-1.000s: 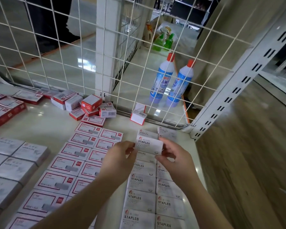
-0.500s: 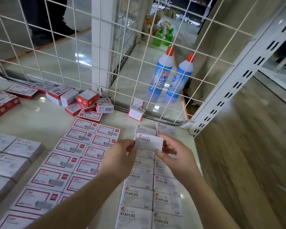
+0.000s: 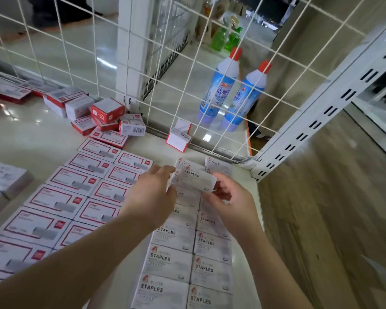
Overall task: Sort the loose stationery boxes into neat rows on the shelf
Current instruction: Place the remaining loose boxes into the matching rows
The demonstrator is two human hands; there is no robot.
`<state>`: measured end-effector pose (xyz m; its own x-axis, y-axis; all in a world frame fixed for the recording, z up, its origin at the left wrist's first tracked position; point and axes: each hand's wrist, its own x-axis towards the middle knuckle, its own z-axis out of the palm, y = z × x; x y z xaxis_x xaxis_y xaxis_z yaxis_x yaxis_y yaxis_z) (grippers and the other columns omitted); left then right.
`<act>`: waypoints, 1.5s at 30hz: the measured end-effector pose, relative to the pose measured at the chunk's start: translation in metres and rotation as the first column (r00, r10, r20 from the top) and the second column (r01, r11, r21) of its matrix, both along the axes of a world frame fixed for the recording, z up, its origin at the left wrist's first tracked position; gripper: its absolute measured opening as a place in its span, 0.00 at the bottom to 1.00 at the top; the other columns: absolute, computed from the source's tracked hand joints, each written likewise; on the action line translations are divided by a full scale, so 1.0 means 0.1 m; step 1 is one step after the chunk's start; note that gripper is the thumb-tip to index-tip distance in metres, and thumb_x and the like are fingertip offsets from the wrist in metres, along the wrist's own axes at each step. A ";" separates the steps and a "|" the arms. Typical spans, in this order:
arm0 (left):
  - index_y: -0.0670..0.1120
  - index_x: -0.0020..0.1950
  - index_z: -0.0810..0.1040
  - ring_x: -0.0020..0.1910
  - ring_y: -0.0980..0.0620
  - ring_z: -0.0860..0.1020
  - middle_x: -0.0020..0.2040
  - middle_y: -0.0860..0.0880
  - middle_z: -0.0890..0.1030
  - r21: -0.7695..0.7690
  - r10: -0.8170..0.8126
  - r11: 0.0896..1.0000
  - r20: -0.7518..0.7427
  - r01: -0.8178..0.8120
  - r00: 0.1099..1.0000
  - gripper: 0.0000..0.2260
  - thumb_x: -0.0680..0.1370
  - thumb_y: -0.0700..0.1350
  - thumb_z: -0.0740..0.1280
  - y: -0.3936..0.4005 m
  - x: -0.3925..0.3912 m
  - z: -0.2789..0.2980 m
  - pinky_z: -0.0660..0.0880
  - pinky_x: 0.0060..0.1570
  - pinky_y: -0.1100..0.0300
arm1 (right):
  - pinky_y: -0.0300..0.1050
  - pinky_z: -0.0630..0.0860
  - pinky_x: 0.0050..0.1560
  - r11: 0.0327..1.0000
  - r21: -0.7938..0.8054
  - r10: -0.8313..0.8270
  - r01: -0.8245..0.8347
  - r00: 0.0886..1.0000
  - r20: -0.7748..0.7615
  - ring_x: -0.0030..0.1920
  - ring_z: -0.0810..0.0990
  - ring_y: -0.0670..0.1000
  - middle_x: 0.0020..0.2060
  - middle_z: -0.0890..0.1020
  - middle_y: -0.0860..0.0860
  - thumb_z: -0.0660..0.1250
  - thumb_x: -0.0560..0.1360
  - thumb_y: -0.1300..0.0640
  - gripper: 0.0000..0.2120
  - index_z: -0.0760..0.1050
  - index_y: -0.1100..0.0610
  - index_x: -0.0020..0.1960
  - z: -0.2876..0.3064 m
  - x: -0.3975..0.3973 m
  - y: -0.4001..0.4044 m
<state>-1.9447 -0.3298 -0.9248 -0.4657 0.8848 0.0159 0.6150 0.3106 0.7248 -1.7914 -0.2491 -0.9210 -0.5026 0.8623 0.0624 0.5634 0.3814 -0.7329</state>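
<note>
The glossy white shelf (image 3: 42, 139) carries two rows of white staples boxes (image 3: 168, 263) lying flat, running from under the fingers back toward the wrists. Left of the fingers lie rows of red-bordered boxes (image 3: 76, 181), also flat. Beyond the fingertips, a loose heap of red and white boxes (image 3: 103, 114) sits by the wire back, with one small box (image 3: 179, 137) tilted alone just right of it.

left hand (image 3: 151, 194), right hand (image 3: 228, 198), both pinching
</note>
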 end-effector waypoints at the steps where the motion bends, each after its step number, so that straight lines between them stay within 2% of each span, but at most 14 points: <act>1: 0.49 0.71 0.64 0.63 0.51 0.69 0.66 0.50 0.70 -0.027 -0.023 0.999 -0.043 0.022 0.999 0.19 0.80 0.45 0.58 0.02 -0.01 0.00 0.69 0.61 0.58 | 0.31 0.74 0.45 1.000 0.008 -0.018 0.017 1.000 0.016 0.44 0.76 0.36 0.44 0.80 0.40 0.69 0.73 0.58 0.15 0.75 0.45 0.57 0.00 0.00 0.03; 4: 0.48 0.70 0.65 0.63 0.52 0.69 0.66 0.51 0.69 -0.100 -0.100 0.991 -0.128 0.087 0.987 0.18 0.80 0.45 0.55 0.05 -0.04 -0.03 0.68 0.61 0.58 | 0.33 0.74 0.46 0.997 0.055 -0.061 0.059 0.997 0.042 0.44 0.75 0.35 0.42 0.77 0.37 0.68 0.74 0.57 0.13 0.72 0.42 0.54 0.01 -0.02 0.13; 7: 0.48 0.67 0.68 0.61 0.52 0.70 0.65 0.52 0.70 -0.142 -0.159 0.981 -0.184 0.134 0.970 0.16 0.80 0.45 0.54 0.09 -0.05 -0.07 0.71 0.60 0.55 | 0.35 0.74 0.46 0.989 0.110 -0.105 0.096 0.991 0.077 0.43 0.75 0.35 0.41 0.77 0.37 0.67 0.74 0.57 0.11 0.74 0.46 0.55 -0.01 -0.06 0.28; 10: 0.47 0.66 0.69 0.60 0.52 0.70 0.64 0.51 0.70 -0.151 -0.188 0.976 -0.212 0.158 0.959 0.15 0.80 0.43 0.54 0.17 -0.07 -0.10 0.70 0.61 0.55 | 0.42 0.76 0.51 0.985 0.132 -0.125 0.111 0.987 0.101 0.45 0.77 0.41 0.44 0.80 0.42 0.67 0.74 0.56 0.13 0.75 0.51 0.59 -0.05 -0.13 0.42; 13: 0.48 0.70 0.65 0.65 0.51 0.66 0.68 0.51 0.67 -0.148 -0.213 0.972 -0.230 0.182 0.950 0.18 0.80 0.42 0.54 0.25 -0.10 -0.12 0.65 0.65 0.56 | 0.42 0.76 0.51 0.985 0.114 -0.138 0.127 0.986 0.092 0.46 0.78 0.42 0.45 0.80 0.43 0.68 0.75 0.57 0.16 0.74 0.52 0.62 -0.05 -0.22 0.54; 16: 0.48 0.71 0.63 0.69 0.51 0.63 0.71 0.51 0.65 -0.148 -0.227 0.970 -0.261 0.194 0.938 0.19 0.80 0.42 0.54 0.33 -0.14 -0.14 0.61 0.69 0.55 | 0.46 0.76 0.56 0.986 0.107 -0.140 0.129 0.984 0.107 0.51 0.79 0.45 0.51 0.81 0.46 0.68 0.74 0.56 0.17 0.74 0.52 0.63 -0.07 -0.30 0.64; 18: 0.49 0.72 0.63 0.70 0.51 0.62 0.71 0.51 0.65 -0.145 -0.234 0.969 -0.290 0.200 0.928 0.18 0.81 0.43 0.54 0.36 -0.17 -0.17 0.60 0.69 0.54 | 0.41 0.75 0.54 0.985 0.115 -0.139 0.125 0.983 0.119 0.51 0.78 0.45 0.53 0.81 0.47 0.68 0.74 0.57 0.18 0.73 0.54 0.64 -0.08 -0.35 0.70; 20: 0.49 0.72 0.63 0.70 0.51 0.62 0.71 0.52 0.65 -0.150 -0.237 0.968 -0.308 0.199 0.921 0.19 0.81 0.43 0.54 0.38 -0.20 -0.19 0.60 0.70 0.54 | 0.31 0.71 0.46 0.986 0.125 -0.123 0.107 0.984 0.126 0.48 0.76 0.43 0.53 0.80 0.46 0.68 0.75 0.58 0.17 0.73 0.54 0.62 -0.07 -0.39 0.73; 21: 0.49 0.72 0.63 0.70 0.51 0.62 0.71 0.52 0.65 -0.152 -0.237 0.968 -0.314 0.198 0.919 0.19 0.81 0.43 0.55 0.39 -0.20 -0.20 0.60 0.70 0.55 | 0.30 0.68 0.44 0.987 0.128 -0.112 0.095 0.985 0.130 0.48 0.75 0.42 0.51 0.79 0.45 0.68 0.75 0.59 0.17 0.73 0.54 0.63 -0.06 -0.42 0.74; 26: 0.50 0.70 0.67 0.67 0.52 0.66 0.68 0.53 0.69 -0.125 -0.238 0.970 -0.324 0.208 0.916 0.18 0.80 0.42 0.55 0.39 -0.23 -0.22 0.64 0.67 0.56 | 0.34 0.68 0.49 0.991 0.126 -0.067 0.051 0.990 0.123 0.49 0.75 0.43 0.49 0.76 0.44 0.68 0.74 0.61 0.21 0.71 0.55 0.66 -0.05 -0.54 0.75; 29: 0.49 0.68 0.68 0.66 0.52 0.66 0.66 0.53 0.69 -0.119 -0.246 0.968 -0.322 0.219 0.914 0.17 0.80 0.42 0.55 0.38 -0.23 -0.23 0.65 0.64 0.57 | 0.39 0.73 0.54 0.992 0.122 -0.009 -0.007 0.991 0.135 0.51 0.77 0.45 0.53 0.79 0.47 0.68 0.74 0.61 0.22 0.71 0.54 0.67 -0.09 -0.61 0.74; 34: 0.49 0.66 0.70 0.63 0.52 0.68 0.64 0.53 0.71 -0.124 -0.242 0.969 -0.304 0.213 0.922 0.15 0.80 0.43 0.55 0.40 -0.24 -0.23 0.68 0.62 0.56 | 0.42 0.70 0.58 0.994 0.104 0.024 -0.043 0.984 0.177 0.56 0.76 0.49 0.57 0.77 0.51 0.69 0.73 0.59 0.22 0.72 0.53 0.66 -0.11 -0.64 0.81; 41: 0.48 0.66 0.70 0.61 0.51 0.68 0.62 0.52 0.71 -0.130 -0.209 0.975 -0.266 0.180 0.941 0.15 0.80 0.43 0.55 0.48 -0.25 -0.22 0.68 0.61 0.56 | 0.50 0.72 0.59 0.995 0.065 0.055 -0.076 0.958 0.283 0.55 0.76 0.53 0.52 0.75 0.53 0.69 0.73 0.60 0.14 0.77 0.52 0.58 -0.06 -0.61 0.89; 45: 0.48 0.70 0.66 0.65 0.50 0.66 0.66 0.50 0.69 -0.131 -0.215 0.974 -0.299 0.183 0.930 0.17 0.80 0.42 0.56 0.54 -0.22 -0.19 0.66 0.65 0.54 | 0.45 0.69 0.56 0.994 0.055 0.068 -0.092 0.939 0.336 0.53 0.73 0.51 0.47 0.72 0.50 0.66 0.75 0.60 0.11 0.77 0.56 0.57 -0.02 -0.60 0.88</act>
